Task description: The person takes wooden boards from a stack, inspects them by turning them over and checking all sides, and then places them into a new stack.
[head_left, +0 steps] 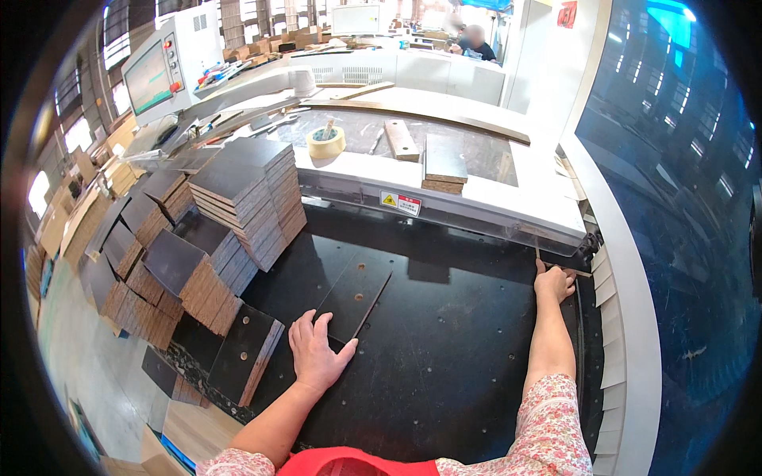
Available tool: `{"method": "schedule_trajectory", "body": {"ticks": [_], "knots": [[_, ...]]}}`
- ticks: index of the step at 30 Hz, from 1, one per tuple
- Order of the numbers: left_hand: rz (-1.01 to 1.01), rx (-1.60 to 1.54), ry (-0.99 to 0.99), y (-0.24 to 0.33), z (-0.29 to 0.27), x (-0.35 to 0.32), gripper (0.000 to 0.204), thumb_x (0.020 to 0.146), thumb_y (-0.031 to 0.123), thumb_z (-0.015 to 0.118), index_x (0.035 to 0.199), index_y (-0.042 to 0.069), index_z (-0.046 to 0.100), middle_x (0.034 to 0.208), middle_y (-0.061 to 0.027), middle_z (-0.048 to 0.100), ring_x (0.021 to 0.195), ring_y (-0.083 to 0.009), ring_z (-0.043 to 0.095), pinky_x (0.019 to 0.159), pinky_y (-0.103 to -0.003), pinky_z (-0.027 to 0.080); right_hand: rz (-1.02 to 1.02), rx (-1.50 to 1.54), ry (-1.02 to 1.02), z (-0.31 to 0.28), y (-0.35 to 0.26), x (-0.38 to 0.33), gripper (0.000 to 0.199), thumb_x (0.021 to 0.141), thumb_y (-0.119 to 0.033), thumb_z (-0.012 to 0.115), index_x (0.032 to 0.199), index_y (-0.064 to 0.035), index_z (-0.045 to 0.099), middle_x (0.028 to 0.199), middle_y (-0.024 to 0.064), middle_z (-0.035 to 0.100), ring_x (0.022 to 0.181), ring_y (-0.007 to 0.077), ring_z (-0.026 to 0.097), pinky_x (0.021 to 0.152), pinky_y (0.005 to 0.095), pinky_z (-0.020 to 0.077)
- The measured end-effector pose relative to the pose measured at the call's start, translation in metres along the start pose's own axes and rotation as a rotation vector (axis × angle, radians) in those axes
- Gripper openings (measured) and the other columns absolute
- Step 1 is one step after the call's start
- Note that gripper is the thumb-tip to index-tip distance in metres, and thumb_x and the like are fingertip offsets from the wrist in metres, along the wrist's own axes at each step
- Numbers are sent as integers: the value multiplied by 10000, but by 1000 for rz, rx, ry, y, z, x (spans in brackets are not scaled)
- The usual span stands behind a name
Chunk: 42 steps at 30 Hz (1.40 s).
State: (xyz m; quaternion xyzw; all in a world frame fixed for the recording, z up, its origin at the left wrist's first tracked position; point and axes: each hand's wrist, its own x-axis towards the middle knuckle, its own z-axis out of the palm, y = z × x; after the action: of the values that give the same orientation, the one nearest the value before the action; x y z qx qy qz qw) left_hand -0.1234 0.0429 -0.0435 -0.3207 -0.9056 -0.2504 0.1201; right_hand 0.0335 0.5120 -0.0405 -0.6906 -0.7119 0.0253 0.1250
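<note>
On the black machine table (468,373) lies a flat dark board (349,289) with pale round holes and a thin brown right edge. My left hand (319,353) rests at its near end, fingers and thumb spread, touching the board. Far to the right, my right hand (554,281) reaches to the table's back right corner. Its fingers are bent together beside thin brown strips (580,271); what is between them is hidden.
Stacks of dark boards (238,170) crowd the left, with a holed board (243,353) nearer me. On the white ledge behind sit a tape roll (325,144), a wooden block (402,140) and small boards (445,159). A blue panel (675,238) bounds the right. Another person (476,44) is far back.
</note>
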Motion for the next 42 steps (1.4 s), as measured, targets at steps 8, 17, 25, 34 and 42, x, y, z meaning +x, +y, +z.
{"method": "schedule_trajectory", "body": {"ticks": [8,17,25,34,42], "knots": [[16,6,20,0,0,0,691,712,357,826,1252,54,519,1298,-208,452,1228,-392,413,1083,-498,305,-5,12,-7,-1,0,0,723,943,-627,499,1264,3,648,1537,275,345,1470,374,248,1155,521,223],[-5,-7,-17,1,-3,0,676,743,336,814,1275,51,511,1334,-207,436,1268,-388,391,1093,-487,298,-16,13,-31,-5,-2,-3,709,950,-612,496,1280,-1,638,1540,278,337,1474,373,239,1158,516,221],[1,-11,3,-2,1,0,691,727,362,819,1264,43,522,1314,-212,454,1250,-391,404,1094,-493,296,-10,11,11,1,-1,0,706,946,-621,492,1254,-7,656,1534,271,354,1474,371,239,1160,520,214],[-3,-21,9,-2,2,1,696,726,361,820,1267,46,517,1316,-202,452,1260,-387,402,1097,-489,299,-16,-4,-2,-2,1,-1,696,955,-619,482,1254,-18,662,1524,273,370,1467,378,259,1152,520,228],[-11,-22,10,0,0,1,683,728,381,817,1249,43,532,1309,-209,452,1248,-385,408,1098,-500,292,-20,0,19,5,2,2,703,950,-620,490,1259,-11,656,1541,289,327,1466,384,258,1146,515,229]]}}
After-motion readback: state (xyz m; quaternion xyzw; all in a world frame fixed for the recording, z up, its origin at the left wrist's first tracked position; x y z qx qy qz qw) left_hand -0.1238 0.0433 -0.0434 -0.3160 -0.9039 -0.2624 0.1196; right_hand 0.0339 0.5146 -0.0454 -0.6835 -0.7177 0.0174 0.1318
